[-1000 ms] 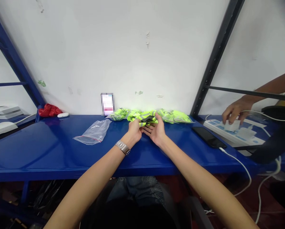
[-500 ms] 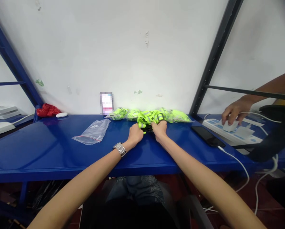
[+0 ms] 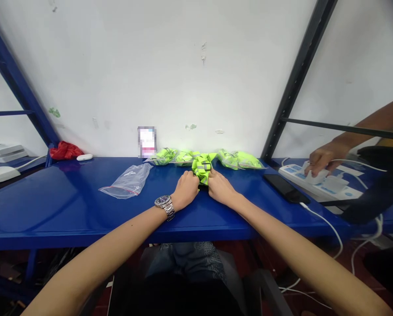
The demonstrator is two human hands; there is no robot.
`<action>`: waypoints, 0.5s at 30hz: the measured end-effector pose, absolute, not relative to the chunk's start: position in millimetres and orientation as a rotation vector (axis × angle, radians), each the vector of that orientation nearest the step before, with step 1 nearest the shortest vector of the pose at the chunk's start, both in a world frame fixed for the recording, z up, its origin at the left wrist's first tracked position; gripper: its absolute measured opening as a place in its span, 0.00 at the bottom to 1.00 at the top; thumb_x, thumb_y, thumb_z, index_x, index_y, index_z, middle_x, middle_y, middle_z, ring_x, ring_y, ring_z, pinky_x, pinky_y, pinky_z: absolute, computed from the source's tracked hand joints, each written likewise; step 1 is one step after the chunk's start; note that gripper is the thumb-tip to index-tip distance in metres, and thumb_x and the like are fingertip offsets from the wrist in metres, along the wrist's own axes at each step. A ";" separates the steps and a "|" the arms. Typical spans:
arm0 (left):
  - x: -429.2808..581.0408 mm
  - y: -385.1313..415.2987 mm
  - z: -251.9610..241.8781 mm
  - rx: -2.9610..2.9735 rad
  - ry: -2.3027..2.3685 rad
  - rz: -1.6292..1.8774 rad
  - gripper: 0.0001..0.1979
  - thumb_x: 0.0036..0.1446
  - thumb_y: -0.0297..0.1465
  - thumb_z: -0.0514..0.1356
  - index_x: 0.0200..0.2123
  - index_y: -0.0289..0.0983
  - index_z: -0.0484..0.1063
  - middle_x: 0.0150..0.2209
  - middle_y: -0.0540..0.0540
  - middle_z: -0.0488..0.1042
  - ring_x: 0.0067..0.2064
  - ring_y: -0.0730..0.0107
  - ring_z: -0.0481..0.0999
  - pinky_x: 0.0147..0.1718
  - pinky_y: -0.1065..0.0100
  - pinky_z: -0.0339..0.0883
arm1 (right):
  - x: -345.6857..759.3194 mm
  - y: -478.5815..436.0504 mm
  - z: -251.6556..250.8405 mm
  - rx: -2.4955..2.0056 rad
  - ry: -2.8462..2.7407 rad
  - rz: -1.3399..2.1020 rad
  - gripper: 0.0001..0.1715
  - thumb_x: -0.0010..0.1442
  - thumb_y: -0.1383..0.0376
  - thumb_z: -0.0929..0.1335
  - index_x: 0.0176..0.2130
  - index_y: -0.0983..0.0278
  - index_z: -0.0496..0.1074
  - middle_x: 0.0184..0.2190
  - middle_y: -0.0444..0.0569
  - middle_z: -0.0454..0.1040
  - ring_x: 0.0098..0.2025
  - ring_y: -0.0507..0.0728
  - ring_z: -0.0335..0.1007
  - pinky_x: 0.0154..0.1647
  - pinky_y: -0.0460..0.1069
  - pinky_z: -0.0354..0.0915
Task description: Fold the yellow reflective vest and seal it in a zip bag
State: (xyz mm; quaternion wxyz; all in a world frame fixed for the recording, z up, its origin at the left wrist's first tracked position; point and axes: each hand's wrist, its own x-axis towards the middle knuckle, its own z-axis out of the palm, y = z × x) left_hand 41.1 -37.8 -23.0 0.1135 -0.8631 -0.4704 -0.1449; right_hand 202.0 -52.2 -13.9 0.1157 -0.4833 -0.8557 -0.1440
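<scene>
Between my hands, over the blue table (image 3: 94, 215), is a bunched fluorescent yellow-green reflective vest (image 3: 202, 166) with grey strips and a dark buckle. My left hand (image 3: 186, 188), a metal watch on its wrist, is closed on the vest's left side. Closed on the right side of the bundle is my right hand (image 3: 221, 188). Fingertips of both hands are partly hidden by the fabric and knuckles. Behind, along the wall, lie clear bags of similar yellow-green material, one bag (image 3: 166, 156) to the left and another (image 3: 239, 159) to the right. A flat clear zip bag (image 3: 126, 182) rests left of my hands.
A phone (image 3: 287, 188) with a white cable lies at right. Beyond the dark post, another person's hand (image 3: 324, 158) touches a plug on a power strip (image 3: 351, 193). A red bundle (image 3: 66, 150) and white case (image 3: 84, 157) sit at far left. A blurred screen (image 3: 147, 142) leans on the wall.
The vest has been gathered into a narrower, more upright bundle and drawn slightly nearer. My right hand has turned and moved lower, and my left wrist has rolled so the watch face shows.
</scene>
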 end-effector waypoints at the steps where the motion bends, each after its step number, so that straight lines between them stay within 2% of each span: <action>1: 40.5 -37.7 -21.6 -2.544 -1.352 -0.412 0.07 0.58 0.22 0.55 0.37 0.30 0.73 0.39 0.35 0.72 0.45 0.53 0.71 0.43 0.59 0.67 | 202.6 -51.8 -12.6 -1.429 -2.537 -0.428 0.20 0.55 0.78 0.61 0.45 0.73 0.74 0.47 0.66 0.73 0.59 0.68 0.62 0.58 0.56 0.62; 5: 35.9 -41.2 -17.1 -2.595 -1.256 -0.369 0.09 0.61 0.26 0.54 0.33 0.32 0.73 0.34 0.37 0.74 0.41 0.56 0.74 0.40 0.60 0.67 | 205.0 -51.6 -9.3 -1.539 -2.599 -0.358 0.19 0.57 0.77 0.60 0.44 0.70 0.74 0.47 0.68 0.72 0.54 0.69 0.67 0.46 0.56 0.69; 8: 31.8 -51.2 -16.5 -2.627 -1.154 -0.385 0.11 0.63 0.34 0.54 0.34 0.33 0.72 0.34 0.38 0.74 0.39 0.56 0.73 0.40 0.60 0.68 | 205.8 -50.6 -8.3 -1.559 -2.627 -0.299 0.21 0.57 0.77 0.60 0.47 0.69 0.72 0.49 0.68 0.71 0.55 0.69 0.67 0.42 0.57 0.71; 11: 26.9 -62.5 -17.8 -2.645 -1.028 -0.412 0.13 0.64 0.37 0.54 0.39 0.31 0.69 0.36 0.37 0.73 0.40 0.56 0.72 0.42 0.59 0.67 | 205.4 -47.7 -5.8 -1.540 -2.686 -0.272 0.22 0.57 0.77 0.60 0.48 0.70 0.72 0.50 0.68 0.71 0.60 0.71 0.61 0.44 0.58 0.71; 13: 23.0 -66.0 -18.5 -2.666 -0.987 -0.417 0.12 0.66 0.35 0.52 0.42 0.31 0.66 0.38 0.38 0.72 0.40 0.57 0.71 0.41 0.60 0.67 | 205.3 -46.6 -3.2 -1.532 -2.737 -0.229 0.19 0.58 0.76 0.60 0.46 0.71 0.73 0.49 0.67 0.72 0.60 0.71 0.60 0.48 0.60 0.69; 15: 19.8 -65.3 -18.6 -2.683 -0.948 -0.413 0.10 0.67 0.33 0.50 0.45 0.31 0.63 0.37 0.39 0.71 0.39 0.58 0.70 0.38 0.61 0.67 | 205.8 -47.3 -1.1 -1.455 -2.786 -0.149 0.16 0.60 0.71 0.62 0.45 0.71 0.74 0.47 0.66 0.74 0.60 0.71 0.61 0.55 0.63 0.64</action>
